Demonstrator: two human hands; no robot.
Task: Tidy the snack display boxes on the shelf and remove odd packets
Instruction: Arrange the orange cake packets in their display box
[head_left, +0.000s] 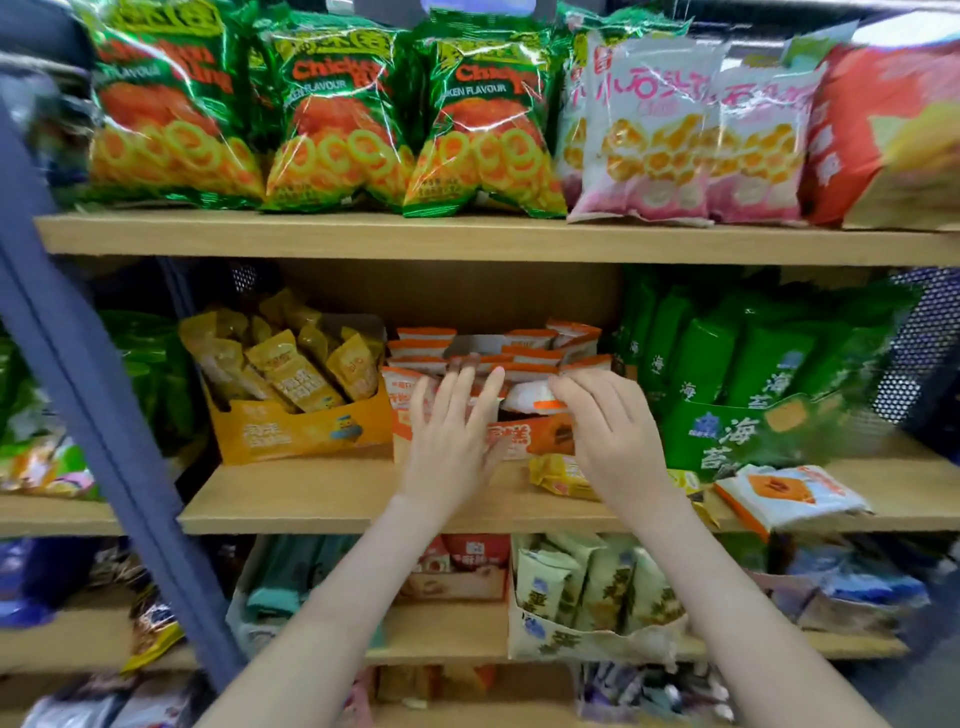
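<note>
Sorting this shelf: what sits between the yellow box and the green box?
Head view: the orange display box, where the right hand holds an orange-and-white packet.

Top shelf: the middle one of the green bags (337, 114) says "Chick…" in orange with "…KEN FLAVOUR" under it, and the left one shows "FLAVOUR" plus "…ing", the rest lost in glare. The pink bags (649, 130) next to them start with 小石, and what follows is too smeared to read. Lower right, the green box (727, 431) has 海苔 in big white characters, and the green packets (701, 358) in it show 海.
</note>
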